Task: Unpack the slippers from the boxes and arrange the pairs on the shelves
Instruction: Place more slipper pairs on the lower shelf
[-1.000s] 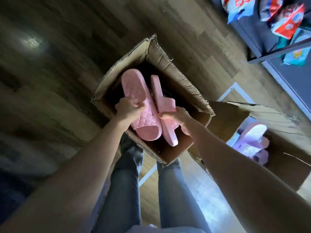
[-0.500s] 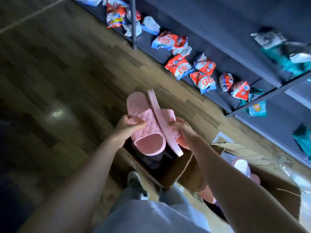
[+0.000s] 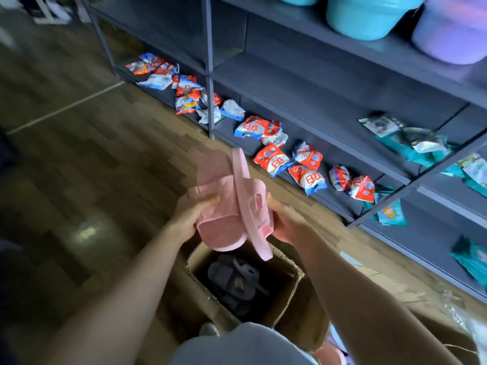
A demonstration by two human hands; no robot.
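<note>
- Head view, hands: L hand (image 3: 193, 210) grips the pink pair (image 3: 224, 219) from its left side, thumb on top, fingers curled under. R hand (image 3: 286, 221) clasps it from the right, thumb up against the strap side, palm cupped beneath.
- Pair pos.: in mid-air above the box (image 3: 288, 291), well clear of its rim, between box and shelves (image 3: 329, 83). One slipper lies sole-down; the other stands on edge against it. Probable reason: pressed together w/ both hands so the two travel as one unit and don't split.
- Box: open, on the floor by the person's legs. Dark slippers (image 3: 234, 283) lie inside, so unpacking isn't done.
- Shelves: bottom tier carries packets (image 3: 274, 159) along most of its length; top tier carries tubs (image 3: 369, 17). Mid tier lies straight ahead of the pair; likely target.
- Step in hand, est.: carry to shelf. Frame is motion-blurred; exact R finger contact can't be told.
</note>
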